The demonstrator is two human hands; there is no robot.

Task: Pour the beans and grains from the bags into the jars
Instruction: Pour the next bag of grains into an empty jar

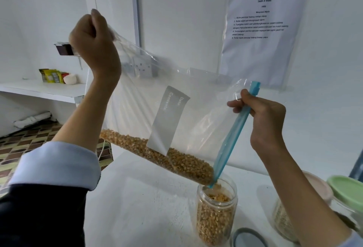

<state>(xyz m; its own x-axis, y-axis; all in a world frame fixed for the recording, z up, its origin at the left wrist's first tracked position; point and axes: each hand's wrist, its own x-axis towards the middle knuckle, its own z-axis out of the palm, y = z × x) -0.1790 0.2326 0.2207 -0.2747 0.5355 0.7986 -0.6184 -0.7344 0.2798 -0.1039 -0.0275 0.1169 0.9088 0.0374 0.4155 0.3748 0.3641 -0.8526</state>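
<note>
- The left hand (94,40) is raised high, its fingers curled tight around the bottom corner of a clear plastic zip bag (149,93), lifting that end well above the other.
- The right hand (263,115) pinches the bag's blue zip strip (233,134) near its upper end, thumb and fingers closed on the strip.
- The bag hangs tilted between the two hands, its opening end lowest; a grey label (167,119) reading "Date" and "Contents" sits on its side.
- Yellow corn kernels (157,152) lie in a band along the bag's lower edge, crowding toward the low corner of the zip strip.
- That corner sits at the mouth of an open clear jar (216,211) standing upright on the white tabletop (141,197); the jar is already mostly full of the same kernels.
- A grey lid (248,237) lies on the tabletop just beside the jar's base.
- To the right, partly hidden by the right forearm, stands another jar of pale grain (282,221) and a jar with a green lid (347,191).
- A printed sheet (261,36) in a plastic sleeve hangs on the wall behind.
- A shelf (45,89) at left carries small packets.
</note>
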